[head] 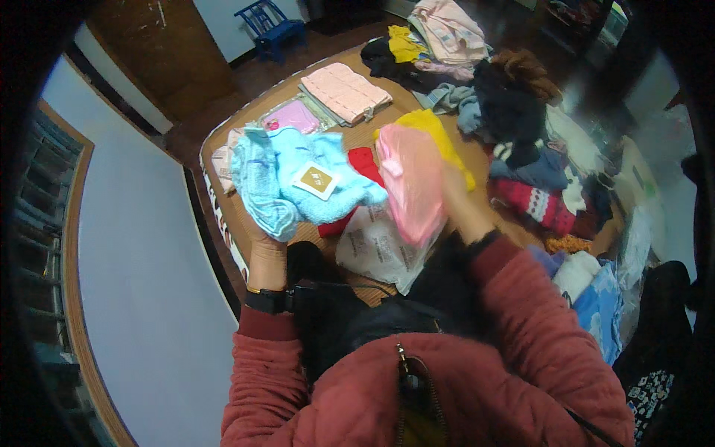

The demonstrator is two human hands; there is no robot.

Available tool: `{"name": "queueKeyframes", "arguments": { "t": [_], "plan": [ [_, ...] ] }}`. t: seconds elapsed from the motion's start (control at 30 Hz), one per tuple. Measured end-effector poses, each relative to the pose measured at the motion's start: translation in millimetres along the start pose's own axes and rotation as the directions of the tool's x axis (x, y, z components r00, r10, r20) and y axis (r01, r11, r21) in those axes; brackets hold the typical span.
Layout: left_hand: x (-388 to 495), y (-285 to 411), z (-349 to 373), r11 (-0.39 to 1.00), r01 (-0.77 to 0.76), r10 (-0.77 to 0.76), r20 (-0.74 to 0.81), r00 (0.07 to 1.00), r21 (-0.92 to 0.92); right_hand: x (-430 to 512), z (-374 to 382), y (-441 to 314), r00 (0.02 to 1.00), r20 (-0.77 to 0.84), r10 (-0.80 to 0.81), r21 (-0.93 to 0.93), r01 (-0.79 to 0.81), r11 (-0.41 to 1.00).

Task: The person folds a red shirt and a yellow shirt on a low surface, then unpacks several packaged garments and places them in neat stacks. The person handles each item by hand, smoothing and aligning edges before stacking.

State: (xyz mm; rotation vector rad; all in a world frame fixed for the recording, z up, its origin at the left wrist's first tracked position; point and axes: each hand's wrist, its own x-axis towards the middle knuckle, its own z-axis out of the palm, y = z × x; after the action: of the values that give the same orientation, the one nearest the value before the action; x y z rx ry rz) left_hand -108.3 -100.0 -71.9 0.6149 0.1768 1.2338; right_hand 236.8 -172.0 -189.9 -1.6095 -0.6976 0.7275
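My left hand [267, 230], partly hidden, holds up a light blue terry towel [335, 195] by its underside. A white and gold tag that bears writing lies on the towel. On the other side, my blurred right hand [455, 193] grips a folded pink item [410, 179] that looks wrapped in thin plastic; its fingers are mostly hidden. Below that, a clear plastic bag [374, 251] with print lies before my lap. Red cloth [364, 163] shows between the towel and the pink item, and yellow cloth [427, 125] lies just behind it.
The brown woven mat [268, 114] carries a folded peach towel [346, 92] and a pink packet [293, 116]. Heaped clothes [511, 117] run along the right side, with a blue print cloth [603, 313] nearer me. A blue chair [273, 31] stands beyond.
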Motion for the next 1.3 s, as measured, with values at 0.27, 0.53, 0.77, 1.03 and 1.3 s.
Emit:
{"name": "queueKeyframes", "arguments": {
  "t": [0.27, 0.53, 0.77, 1.03, 1.3],
  "plan": [
    [-4, 26, -14, 0.999, -0.032, 0.033, -0.037, 0.999, 0.015, -38, 21, -34, 0.918, 0.322, -0.233, -0.514, 0.376, 0.771],
    [-6, -34, -6, 0.925, 0.218, -0.155, -0.214, 0.964, 0.31, -92, 48, -133, 0.595, 0.799, -0.084, 0.537, -0.645, 0.543],
    [-32, -61, 10, 0.829, 0.558, -0.551, 0.127, 0.825, -0.025, -68, 17, -148, 0.663, 0.748, 0.037, 0.374, -0.466, 0.802],
    [-22, -74, -22, 0.824, 0.51, -0.417, -0.342, 0.842, 0.249, -52, -20, -209, 0.815, 0.576, -0.064, 0.195, -0.061, 0.979],
    [-28, -39, 43, 0.816, 0.186, -0.043, -0.264, 0.964, 0.547, -21, -58, -175, 0.964, 0.208, -0.163, -0.528, 0.251, 0.811]
  ]
}}
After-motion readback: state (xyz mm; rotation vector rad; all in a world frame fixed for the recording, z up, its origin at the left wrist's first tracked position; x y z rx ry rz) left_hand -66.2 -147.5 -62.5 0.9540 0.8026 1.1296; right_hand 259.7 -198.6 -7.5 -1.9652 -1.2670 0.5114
